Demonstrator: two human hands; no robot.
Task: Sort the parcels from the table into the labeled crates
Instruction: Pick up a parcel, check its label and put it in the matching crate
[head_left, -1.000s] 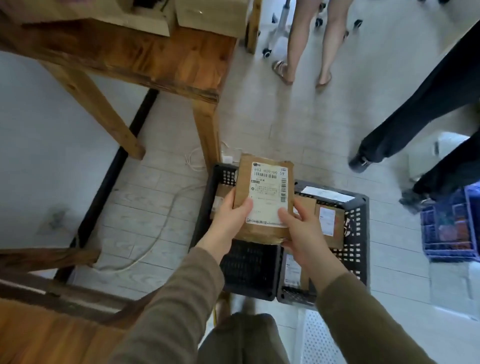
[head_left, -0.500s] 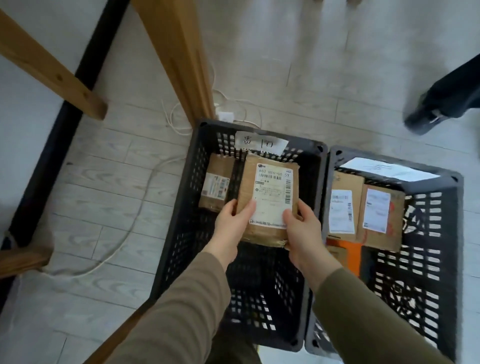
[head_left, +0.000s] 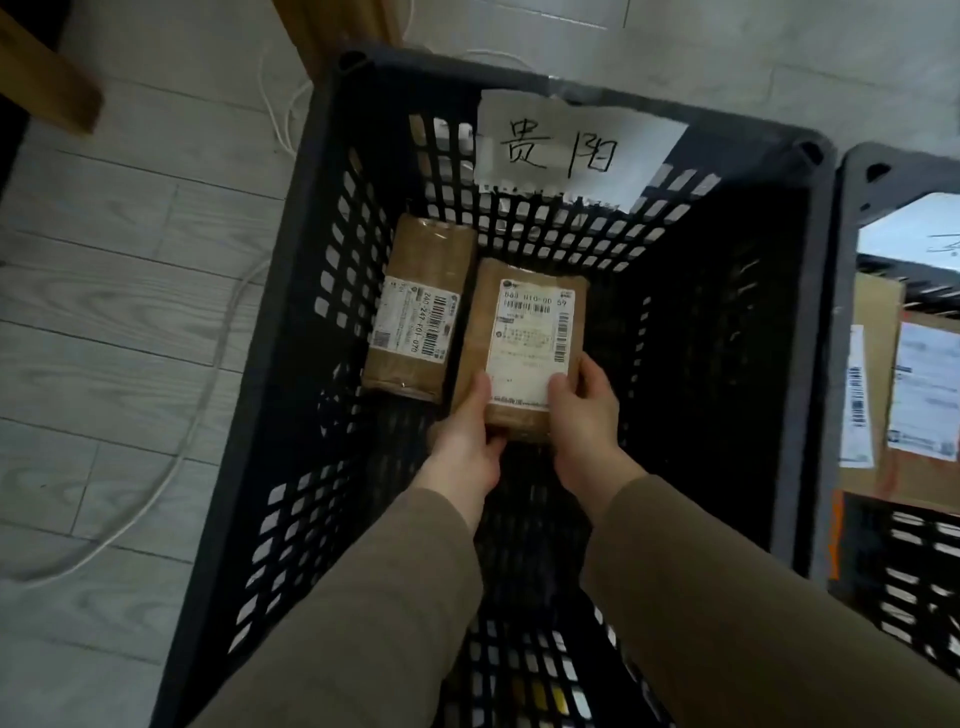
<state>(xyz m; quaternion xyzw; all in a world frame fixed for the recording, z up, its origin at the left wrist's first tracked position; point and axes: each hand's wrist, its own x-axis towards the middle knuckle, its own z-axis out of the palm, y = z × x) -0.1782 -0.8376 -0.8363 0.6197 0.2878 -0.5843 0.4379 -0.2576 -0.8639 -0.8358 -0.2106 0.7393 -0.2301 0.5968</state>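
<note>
A brown parcel (head_left: 524, 338) with a white shipping label is low inside a black slatted crate (head_left: 306, 291). My left hand (head_left: 467, 441) grips its near left corner and my right hand (head_left: 587, 415) grips its near right corner. Both arms reach down into the crate. Beside it, to the left, a second brown parcel (head_left: 415, 312) lies on the crate floor. A white paper tag (head_left: 571, 148) with handwritten characters hangs on the crate's far wall.
A second black crate (head_left: 852, 364) stands touching on the right, holding several labelled parcels (head_left: 904, 395). A white cable (head_left: 197, 415) loops over the grey plank floor on the left. A wooden table leg (head_left: 332, 31) stands just beyond the crate.
The view has dropped much closer to the crate. Both hands have lowered the parcel from above the rim down into the left crate, next to the parcel lying there.
</note>
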